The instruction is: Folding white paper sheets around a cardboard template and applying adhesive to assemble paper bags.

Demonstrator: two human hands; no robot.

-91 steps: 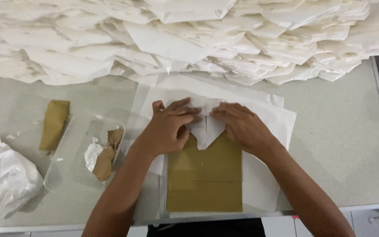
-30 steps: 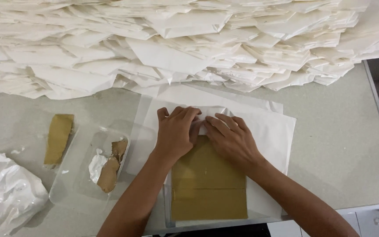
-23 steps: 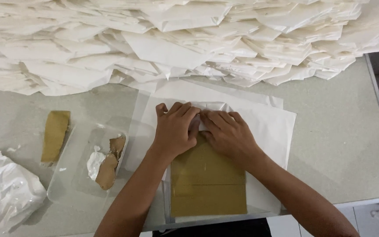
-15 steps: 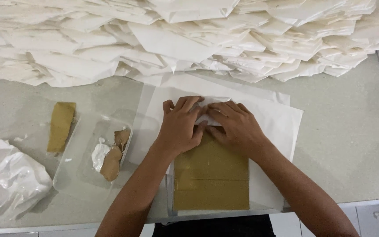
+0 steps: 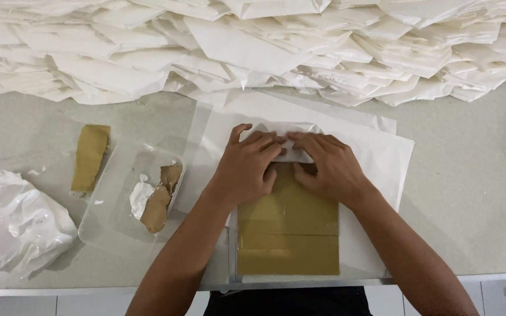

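Note:
My left hand point(image 5: 247, 167) and my right hand point(image 5: 328, 167) lie side by side, pressing down on a folded piece of white paper point(image 5: 282, 130) at the top end of a brown cardboard rectangle point(image 5: 288, 234). The fingertips of both hands meet over the fold. The cardboard lies on a stack of flat white paper sheets point(image 5: 382, 152) near the table's front edge. Most of the folded paper is hidden under my hands.
A big heap of folded white paper pieces point(image 5: 253, 47) fills the back of the table. A clear plastic tray point(image 5: 112, 222) with white paste and a brown scrap, a brown strip point(image 5: 90, 157), and a crumpled white plastic bag point(image 5: 16, 225) lie at the left.
My hands have closed in over the white paper's fold, from apart with the paper showing between them to fingertips meeting on top. The view shifted slightly.

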